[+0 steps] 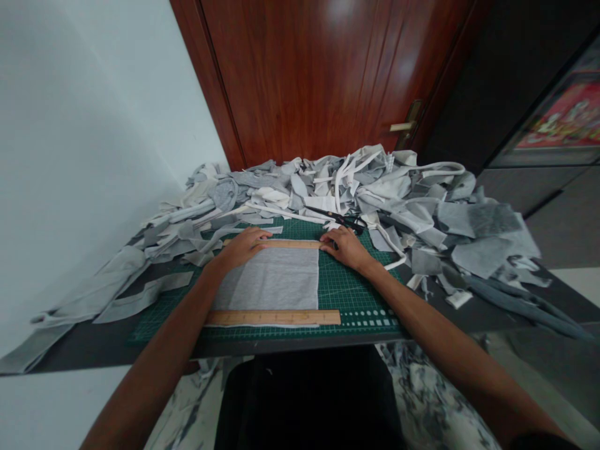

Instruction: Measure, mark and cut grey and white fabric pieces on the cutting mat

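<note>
A piece of light grey fabric (276,278) lies flat on a green cutting mat (356,287). Across its far edge runs a wooden ruler (290,244). My left hand (242,247) is closed on this ruler's left part, fingers bent over it and the fabric edge. At the ruler's right end, my right hand (345,247) holds it with curled fingers by the fabric's far right corner. A second wooden ruler (281,317) rests along the near edge of the fabric, with neither hand touching it. Black-handled scissors (344,220) lie just beyond my right hand.
Heaped grey and white fabric scraps (398,187) line the back and both sides of the dark table (300,345). A loose grey strip (145,297) lies left of my left forearm. Behind stands a brown wooden door (319,81), with a white wall (94,112) at left.
</note>
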A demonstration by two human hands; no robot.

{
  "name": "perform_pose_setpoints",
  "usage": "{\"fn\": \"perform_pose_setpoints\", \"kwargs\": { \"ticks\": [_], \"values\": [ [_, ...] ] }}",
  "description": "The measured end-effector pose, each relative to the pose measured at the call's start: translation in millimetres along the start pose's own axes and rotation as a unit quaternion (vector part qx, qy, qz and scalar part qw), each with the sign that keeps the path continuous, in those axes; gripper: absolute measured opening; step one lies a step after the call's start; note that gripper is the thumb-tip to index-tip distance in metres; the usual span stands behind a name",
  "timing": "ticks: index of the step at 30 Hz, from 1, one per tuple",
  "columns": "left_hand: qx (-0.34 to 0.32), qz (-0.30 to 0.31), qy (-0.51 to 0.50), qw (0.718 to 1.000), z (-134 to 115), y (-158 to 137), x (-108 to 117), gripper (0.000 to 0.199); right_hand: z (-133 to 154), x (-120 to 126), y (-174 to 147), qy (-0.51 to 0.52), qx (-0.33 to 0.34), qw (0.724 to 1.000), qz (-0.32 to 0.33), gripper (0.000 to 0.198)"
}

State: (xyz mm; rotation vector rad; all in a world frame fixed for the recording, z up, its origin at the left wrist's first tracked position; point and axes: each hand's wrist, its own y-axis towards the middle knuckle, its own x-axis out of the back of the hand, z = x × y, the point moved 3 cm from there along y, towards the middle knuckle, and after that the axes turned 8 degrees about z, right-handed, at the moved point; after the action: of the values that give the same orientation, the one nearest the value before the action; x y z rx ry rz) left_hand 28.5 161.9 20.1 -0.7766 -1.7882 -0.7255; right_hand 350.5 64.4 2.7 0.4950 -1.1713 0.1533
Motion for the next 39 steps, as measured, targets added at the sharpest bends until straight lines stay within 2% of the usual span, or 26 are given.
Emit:
{"fn": "perform_pose_setpoints", "kwargs": {
  "ticks": [4, 7, 12, 14, 18, 21, 23, 28, 31, 35, 39],
  "values": [
    [-0.003, -0.003, 0.002, 1.000, 0.0, 0.1, -0.3, 0.038, -3.6, 0.2, 1.3, 0.033, 0.007, 0.999, -0.022, 0.014],
    [-0.001, -0.003, 0.003, 1.000, 0.4, -0.6, -0.3, 0.037, -13.1, 7.9, 1.1, 0.071, 0.005, 0.995, -0.074, 0.013],
    [-0.009, -0.003, 0.002, 1.000, 3.2, -0.6, -1.9, 0.038, -38.6, 30.0, -7.8, 0.096, -0.064, 0.977, -0.181, 0.023],
    [-0.012, -0.008, 0.001, 1.000, 3.8, -0.4, -2.6, 0.038, -48.2, 35.2, -12.2, 0.137, -0.097, 0.965, -0.201, 0.025],
    [-0.007, -0.007, -0.003, 1.000, 2.3, -1.2, -2.3, 0.039, -59.6, 39.1, -17.5, 0.201, -0.140, 0.941, -0.234, 0.016],
    [-0.004, -0.005, -0.006, 1.000, -0.1, -2.2, -1.3, 0.040, -60.5, 41.6, -18.9, 0.202, -0.151, 0.934, -0.252, 0.013],
    [-0.004, -0.005, -0.006, 1.000, -1.2, -2.3, -1.0, 0.039, -59.9, 44.0, -19.6, 0.164, -0.149, 0.939, -0.262, 0.012],
    [-0.004, -0.005, -0.005, 1.000, -2.1, -2.2, -0.8, 0.037, -73.1, 38.2, -21.1, 0.019, -0.163, 0.962, -0.220, 0.020],
    [-0.005, -0.004, -0.006, 1.000, -2.6, -2.8, -0.6, 0.038, -90.8, 26.0, -22.8, -0.054, -0.197, 0.962, -0.179, 0.027],
    [-0.009, -0.006, -0.007, 1.000, -1.9, -3.1, -1.0, 0.038, -108.7, 14.4, -23.9, -0.080, -0.223, 0.958, -0.160, 0.033],
    [-0.013, -0.011, -0.008, 1.000, 1.0, -1.8, -2.5, 0.039, -118.6, 13.7, -24.2, -0.088, -0.241, 0.955, -0.150, 0.040]
  ]
}}
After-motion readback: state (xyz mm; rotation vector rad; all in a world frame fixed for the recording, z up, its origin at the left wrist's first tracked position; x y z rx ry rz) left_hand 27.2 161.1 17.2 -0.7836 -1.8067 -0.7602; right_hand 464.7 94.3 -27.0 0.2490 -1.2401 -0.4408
